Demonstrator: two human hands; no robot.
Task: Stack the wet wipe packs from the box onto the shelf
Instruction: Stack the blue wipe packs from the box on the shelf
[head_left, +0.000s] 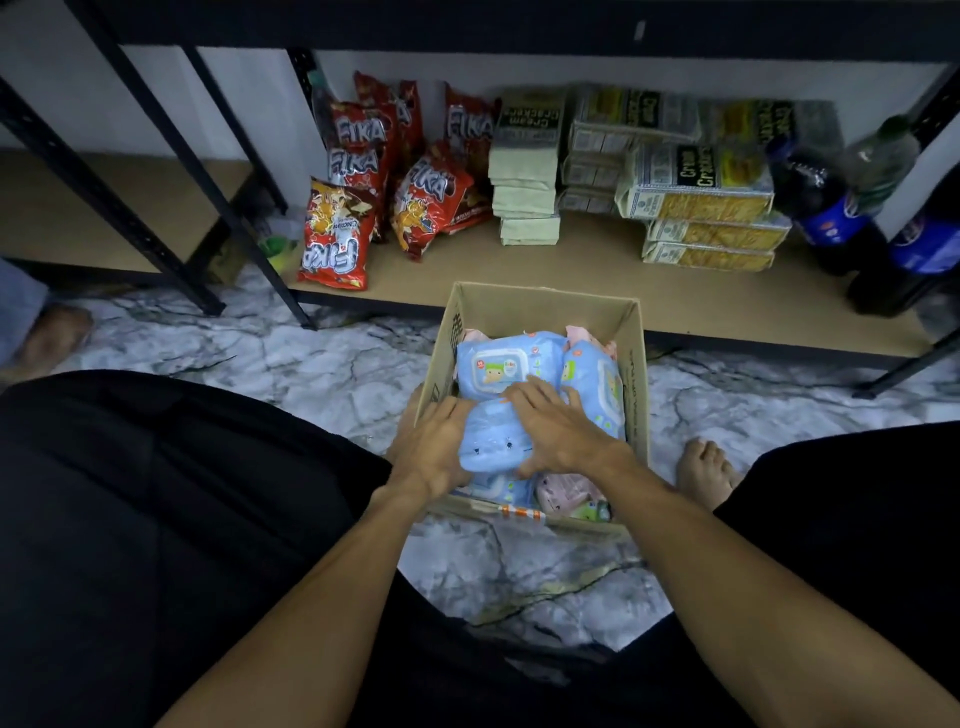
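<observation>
An open cardboard box (540, 306) stands on the marble floor in front of the low shelf (597, 280). Inside lie several blue wet wipe packs and some pink ones (558, 491). One blue pack (493, 441) lies on top near the box's front. My left hand (431, 449) holds its left side with curled fingers. My right hand (558, 426) lies over its right side, fingers spread across the top and thumb under its lower edge. Another blue pack with a white lid (506, 364) lies behind it.
The shelf board carries red snack bags (337, 234) at the left, stacked cream cracker packs (696, 202) in the middle and dark soda bottles (826, 208) at the right. Black shelf posts (171, 171) stand at the left. My bare foot (706, 470) rests beside the box.
</observation>
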